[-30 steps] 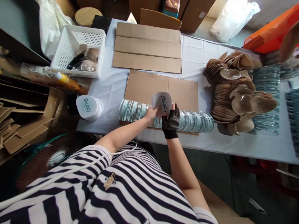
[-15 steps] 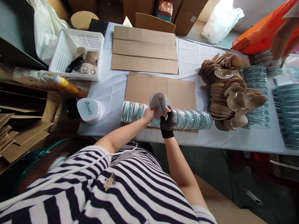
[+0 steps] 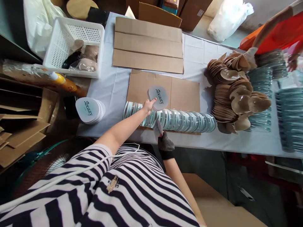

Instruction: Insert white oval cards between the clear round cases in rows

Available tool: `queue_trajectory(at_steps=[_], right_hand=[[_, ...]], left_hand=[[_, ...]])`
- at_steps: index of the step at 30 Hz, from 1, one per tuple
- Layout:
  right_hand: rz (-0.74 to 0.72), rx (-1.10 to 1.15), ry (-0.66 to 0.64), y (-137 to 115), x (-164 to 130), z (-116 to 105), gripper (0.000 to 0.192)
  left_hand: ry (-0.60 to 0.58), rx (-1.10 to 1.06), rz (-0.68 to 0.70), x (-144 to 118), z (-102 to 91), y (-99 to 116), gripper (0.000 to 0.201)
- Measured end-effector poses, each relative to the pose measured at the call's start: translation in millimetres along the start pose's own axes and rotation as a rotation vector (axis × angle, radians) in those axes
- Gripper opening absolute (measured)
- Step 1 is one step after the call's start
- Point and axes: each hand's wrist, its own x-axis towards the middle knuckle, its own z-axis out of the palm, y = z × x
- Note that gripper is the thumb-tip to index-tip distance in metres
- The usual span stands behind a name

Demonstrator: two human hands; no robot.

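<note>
While the left hand (image 3: 148, 105) pinches one printed card (image 3: 158, 97), the gloved right hand's (image 3: 165, 143) grip holds one thin piece (image 3: 159, 127).

There's just the one view, from the person's head, tipped steeply forward and down over a striped shirt (image 3: 113, 192) at the bottom edge; it looks across the table (image 3: 194, 142), close above the left hand (image 3: 148, 106), the table's far end lying beyond it
</note>
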Motion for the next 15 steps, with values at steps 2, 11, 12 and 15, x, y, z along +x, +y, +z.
queue_trajectory(at_steps=[2, 11, 12, 15], right_hand=[[0.003, -0.003, -0.052, -17.0, 24.3, -1.9, 0.039], [-0.047, 0.025, 0.038, -6.1, 43.7, -5.2, 0.026], [-0.048, 0.013, 0.051, -6.5, 46.9, -3.5, 0.027], [-0.044, -0.034, 0.062, -9.7, 59.8, -0.7, 0.029]], left_hand=[[-0.003, 0.003, 0.028, -4.4, 0.5, -4.5, 0.026], [0.034, 0.012, 0.030, -4.0, -2.5, -5.5, 0.025], [0.031, 0.014, 0.036, -3.8, -2.9, -6.3, 0.025], [0.039, 0.019, 0.053, -3.7, -3.8, -10.0, 0.027]])
